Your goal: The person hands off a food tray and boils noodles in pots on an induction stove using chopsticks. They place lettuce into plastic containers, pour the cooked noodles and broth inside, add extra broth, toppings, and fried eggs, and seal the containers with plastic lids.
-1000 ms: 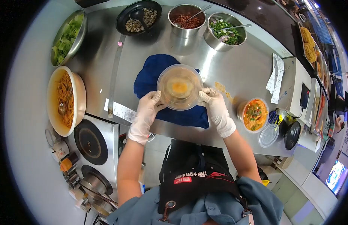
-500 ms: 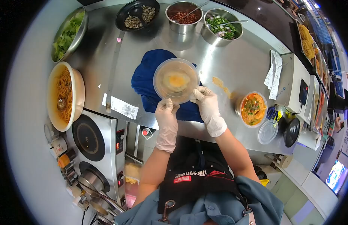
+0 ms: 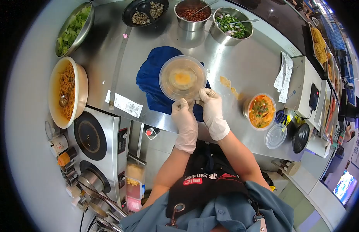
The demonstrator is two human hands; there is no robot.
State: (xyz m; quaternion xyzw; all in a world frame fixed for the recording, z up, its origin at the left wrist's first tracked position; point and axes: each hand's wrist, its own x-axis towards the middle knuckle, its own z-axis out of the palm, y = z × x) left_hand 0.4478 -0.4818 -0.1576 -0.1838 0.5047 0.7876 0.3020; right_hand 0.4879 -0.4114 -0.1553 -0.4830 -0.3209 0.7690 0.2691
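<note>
A round clear plastic takeout bowl [image 3: 182, 78] with pale brown contents and an orange-yellow patch in the middle rests over a blue cloth [image 3: 150, 83]. What looks like a clear lid covers it. At its near rim, my left hand [image 3: 185, 121] in a white glove pinches the edge with fingers closed. Just right of it, my gloved right hand [image 3: 213, 112] pinches the same rim, thumb and fingers together. To the right stands another plastic bowl [image 3: 260, 112] of reddish food with green garnish, and beside that lies a loose clear lid [image 3: 276, 136].
Along the back are a black bowl [image 3: 129, 17] of shellfish and steel pots of peanuts [image 3: 192, 25] and chopped greens [image 3: 229, 38]. Noodles fill a bowl [image 3: 82, 91] at left, near an induction cooker [image 3: 113, 133]. A receipt printer [image 3: 299, 87] stands right. Orange spills [image 3: 228, 83] mark the counter.
My left hand has slid right along the near rim, closer to my right hand. The bowl stays on the cloth, and the whole view has shifted slightly.
</note>
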